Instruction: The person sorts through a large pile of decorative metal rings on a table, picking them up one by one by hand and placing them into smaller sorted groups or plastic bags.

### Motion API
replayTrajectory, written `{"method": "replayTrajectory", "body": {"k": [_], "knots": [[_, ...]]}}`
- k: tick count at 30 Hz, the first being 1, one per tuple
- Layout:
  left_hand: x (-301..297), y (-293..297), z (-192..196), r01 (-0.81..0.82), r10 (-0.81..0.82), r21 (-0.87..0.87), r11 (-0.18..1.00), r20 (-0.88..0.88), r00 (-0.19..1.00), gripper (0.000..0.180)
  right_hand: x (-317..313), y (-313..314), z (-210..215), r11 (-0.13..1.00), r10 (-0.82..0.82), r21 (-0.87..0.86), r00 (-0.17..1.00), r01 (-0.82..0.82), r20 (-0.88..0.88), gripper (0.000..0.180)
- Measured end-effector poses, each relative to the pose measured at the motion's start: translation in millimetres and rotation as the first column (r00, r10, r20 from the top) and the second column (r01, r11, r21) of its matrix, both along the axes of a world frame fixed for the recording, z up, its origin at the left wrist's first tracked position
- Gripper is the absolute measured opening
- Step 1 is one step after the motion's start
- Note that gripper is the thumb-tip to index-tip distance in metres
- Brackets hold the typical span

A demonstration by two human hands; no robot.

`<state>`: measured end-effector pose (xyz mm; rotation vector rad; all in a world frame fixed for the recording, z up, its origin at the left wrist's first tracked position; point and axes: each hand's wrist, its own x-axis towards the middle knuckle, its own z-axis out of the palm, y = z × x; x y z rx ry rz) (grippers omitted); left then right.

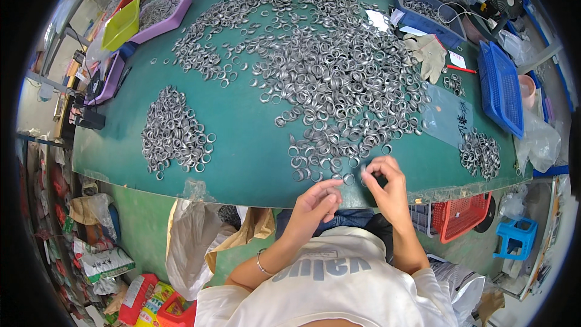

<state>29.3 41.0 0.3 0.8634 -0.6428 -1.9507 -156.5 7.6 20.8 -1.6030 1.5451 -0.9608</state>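
Many small grey metal rings (pixel 339 72) lie in a wide heap across the green table (pixel 242 145). At the table's near edge, my right hand (pixel 389 191) pinches one metal ring (pixel 364 172) between thumb and fingertips. To its left is my left hand (pixel 316 206), its index finger stretched out and the other fingers loosely curled. That fingertip is beside a loose ring (pixel 348 179); whether it touches cannot be made out. A smaller ring pile (pixel 172 133) sits at the left, and another pile (pixel 480 154) at the right.
Blue baskets (pixel 499 88), a glove (pixel 428 54), a red pen (pixel 462 69) and a clear plastic bag (pixel 448 115) are at the right. A purple tray (pixel 160 15) and a yellow-green tray (pixel 121 26) stand far left. Below the edge are paper sacks (pixel 193 239) and a red basket (pixel 461 218).
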Motion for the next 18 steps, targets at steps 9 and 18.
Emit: {"method": "replayTrajectory", "body": {"k": [9,18], "knots": [[-18,-4,2,-0.064,0.105,-0.188,0.98,0.214,0.971,0.02,20,17,-1,0.999,0.039,-0.016,0.95,-0.036,0.311,0.009],[-3,-4,-8,0.004,-0.004,0.016,1.0,-0.027,1.0,0.022,19,-16,-24,0.958,-0.195,-0.281,0.851,0.059,-0.487,0.014]]}}
